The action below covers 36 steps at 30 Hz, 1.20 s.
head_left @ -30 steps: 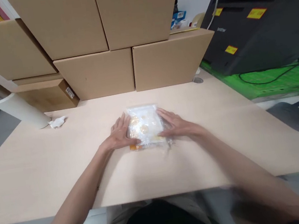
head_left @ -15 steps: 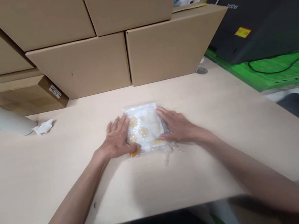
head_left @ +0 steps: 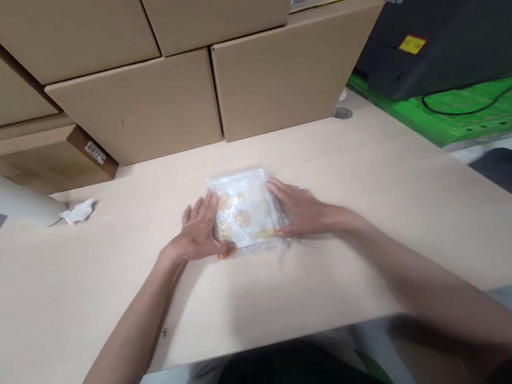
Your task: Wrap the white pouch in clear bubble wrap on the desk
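Observation:
A flat, squarish packet in clear plastic (head_left: 249,209) lies on the pale tabletop, white with round yellowish patterns and an orange bit at its lower left corner. Its wrapping is shiny and crinkled, loose along the right and near edges. My left hand (head_left: 201,228) holds the left side, thumb at the near corner and fingers along the edge. From the opposite side my right hand (head_left: 303,207) grips the right edge, with its thumb near the lower right corner. What is inside the wrapping I cannot make out fully.
Stacked cardboard boxes (head_left: 140,113) line the table's far edge. At the left lie a white roll (head_left: 13,194) and a crumpled tissue (head_left: 78,212). A black machine (head_left: 441,19) on a green base (head_left: 465,118) stands at the right. A cable grommet (head_left: 343,113) sits near the boxes.
My right thumb has slid outward from the packet's face to its right edge. Both hands stay at the packet's sides. The whole view has shifted slightly.

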Each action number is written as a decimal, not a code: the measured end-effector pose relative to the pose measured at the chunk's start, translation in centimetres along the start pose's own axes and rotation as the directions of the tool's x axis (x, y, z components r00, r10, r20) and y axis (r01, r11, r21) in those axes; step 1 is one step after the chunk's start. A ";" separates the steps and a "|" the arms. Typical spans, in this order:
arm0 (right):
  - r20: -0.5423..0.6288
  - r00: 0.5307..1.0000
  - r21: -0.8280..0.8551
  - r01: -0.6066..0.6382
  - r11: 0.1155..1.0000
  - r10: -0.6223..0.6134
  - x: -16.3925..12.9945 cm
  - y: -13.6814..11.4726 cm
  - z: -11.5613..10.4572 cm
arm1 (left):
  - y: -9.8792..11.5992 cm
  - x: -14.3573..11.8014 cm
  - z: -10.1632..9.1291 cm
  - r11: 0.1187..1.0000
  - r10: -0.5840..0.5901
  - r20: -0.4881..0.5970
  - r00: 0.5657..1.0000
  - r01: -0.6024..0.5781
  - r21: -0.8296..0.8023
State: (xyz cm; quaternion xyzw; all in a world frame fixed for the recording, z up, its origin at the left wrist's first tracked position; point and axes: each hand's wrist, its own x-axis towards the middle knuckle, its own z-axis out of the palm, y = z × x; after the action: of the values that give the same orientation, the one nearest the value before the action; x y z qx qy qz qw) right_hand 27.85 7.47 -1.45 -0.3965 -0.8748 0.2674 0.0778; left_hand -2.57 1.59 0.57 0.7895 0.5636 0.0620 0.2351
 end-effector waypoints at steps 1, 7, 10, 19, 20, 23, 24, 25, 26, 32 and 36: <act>-0.012 1.000 0.005 -0.002 1.000 0.002 0.1 -0.1 0.1 | -0.1 0.0 0.2 1.000 0.000 -0.007 1.000 0.000 0.007; -0.068 0.997 0.271 -0.004 0.963 0.024 -0.4 -0.3 -0.9 | 1.0 -1.3 0.2 0.999 -0.027 -0.100 0.995 0.031 0.040; -0.200 0.964 0.600 -0.021 0.800 0.176 -0.9 -0.2 -1.5 | 3.1 -2.0 0.0 0.995 0.073 -0.210 0.975 -0.058 0.076; -0.049 0.930 0.837 -0.161 0.523 0.365 -0.6 -1.2 -1.5 | 5.3 -1.8 3.5 0.956 0.262 -0.215 0.941 -0.221 0.194; -0.040 0.932 0.845 -0.160 0.510 0.359 -0.6 -1.3 -1.4 | 5.1 -1.8 3.8 0.959 0.253 -0.227 0.940 -0.212 0.191; -0.046 0.939 0.873 -0.128 0.470 0.341 -0.4 -1.5 -1.0 | 4.8 -1.7 4.0 0.968 0.233 -0.255 0.939 -0.200 0.149; -0.059 0.943 0.884 -0.103 0.457 0.327 -0.4 -1.5 -0.9 | 4.8 -1.7 4.0 0.971 0.231 -0.262 0.937 -0.206 0.118; -0.075 0.947 0.894 -0.075 0.442 0.313 -0.4 -1.5 -0.8 | 4.8 -1.7 3.9 0.974 0.228 -0.272 0.935 -0.214 0.078; -0.089 0.951 0.903 -0.049 0.427 0.298 -0.3 -1.5 -0.8 | 4.9 -1.7 3.8 0.975 0.220 -0.289 0.932 -0.222 0.026; -0.020 0.982 0.932 -0.050 0.360 0.189 -0.7 -2.2 -0.8 | 6.7 -1.8 3.6 0.899 0.186 -0.462 0.867 -0.340 -0.275; -0.021 0.989 0.930 -0.034 0.366 0.145 -1.0 -2.9 -0.9 | 7.6 -2.3 3.1 0.821 0.023 -0.496 0.868 -0.299 -0.486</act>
State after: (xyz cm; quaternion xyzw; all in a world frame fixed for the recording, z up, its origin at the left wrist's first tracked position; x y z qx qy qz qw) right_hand 26.93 5.52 0.89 -0.3443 -0.5466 0.6952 0.3154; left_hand 4.29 -3.41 1.59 0.6958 0.4903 0.4296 0.3016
